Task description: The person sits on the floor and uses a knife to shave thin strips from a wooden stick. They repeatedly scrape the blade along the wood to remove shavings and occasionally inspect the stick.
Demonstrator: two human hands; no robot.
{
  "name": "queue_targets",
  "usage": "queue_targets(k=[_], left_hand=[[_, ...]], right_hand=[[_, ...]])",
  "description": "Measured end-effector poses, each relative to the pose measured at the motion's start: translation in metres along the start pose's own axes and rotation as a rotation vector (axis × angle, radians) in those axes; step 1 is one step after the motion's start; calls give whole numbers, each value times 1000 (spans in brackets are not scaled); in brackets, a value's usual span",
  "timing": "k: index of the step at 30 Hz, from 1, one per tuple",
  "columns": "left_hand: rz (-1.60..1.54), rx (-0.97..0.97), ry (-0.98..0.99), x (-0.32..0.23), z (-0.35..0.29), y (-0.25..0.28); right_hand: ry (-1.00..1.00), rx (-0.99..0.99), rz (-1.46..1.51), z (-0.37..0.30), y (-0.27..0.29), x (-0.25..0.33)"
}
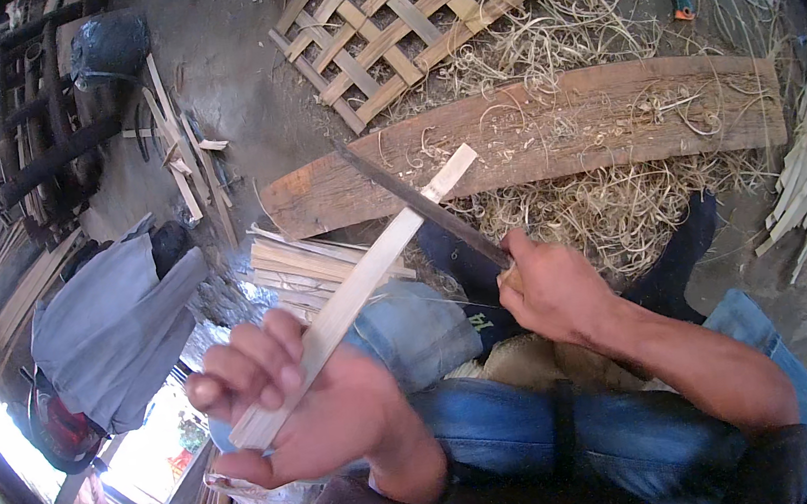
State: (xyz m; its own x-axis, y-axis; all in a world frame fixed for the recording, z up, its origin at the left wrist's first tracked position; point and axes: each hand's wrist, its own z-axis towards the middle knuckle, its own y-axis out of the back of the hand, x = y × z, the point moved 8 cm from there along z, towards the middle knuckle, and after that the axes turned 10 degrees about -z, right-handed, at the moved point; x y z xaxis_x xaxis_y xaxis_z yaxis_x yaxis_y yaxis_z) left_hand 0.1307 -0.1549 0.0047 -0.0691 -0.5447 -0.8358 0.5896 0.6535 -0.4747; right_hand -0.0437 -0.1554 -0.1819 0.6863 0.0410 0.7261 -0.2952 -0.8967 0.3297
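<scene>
The left hand, lower left of centre, is loosely curled, fingers half bent about one pale strip that slants from its palm up to the frame's centre. The right hand, right of centre, is closed tight on the handle of one knife, whose blade lies across the strip near its upper end. The left hand is turned palm up; the right forearm slants in from the lower right, knuckles toward the upper left. One plank and one woven panel lie above.
</scene>
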Motion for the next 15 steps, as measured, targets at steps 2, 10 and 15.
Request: queue_targets(k=[2, 10, 15], left_hand=[[32, 55, -39, 2, -2, 2], [-62, 25, -123, -25, 0, 10], [-114, -51, -149, -67, 8, 26]], right_hand=[[-8, -5, -28, -2, 2, 0], [188, -48, 103, -51, 2, 95], [41, -190, -71, -48, -5, 81]])
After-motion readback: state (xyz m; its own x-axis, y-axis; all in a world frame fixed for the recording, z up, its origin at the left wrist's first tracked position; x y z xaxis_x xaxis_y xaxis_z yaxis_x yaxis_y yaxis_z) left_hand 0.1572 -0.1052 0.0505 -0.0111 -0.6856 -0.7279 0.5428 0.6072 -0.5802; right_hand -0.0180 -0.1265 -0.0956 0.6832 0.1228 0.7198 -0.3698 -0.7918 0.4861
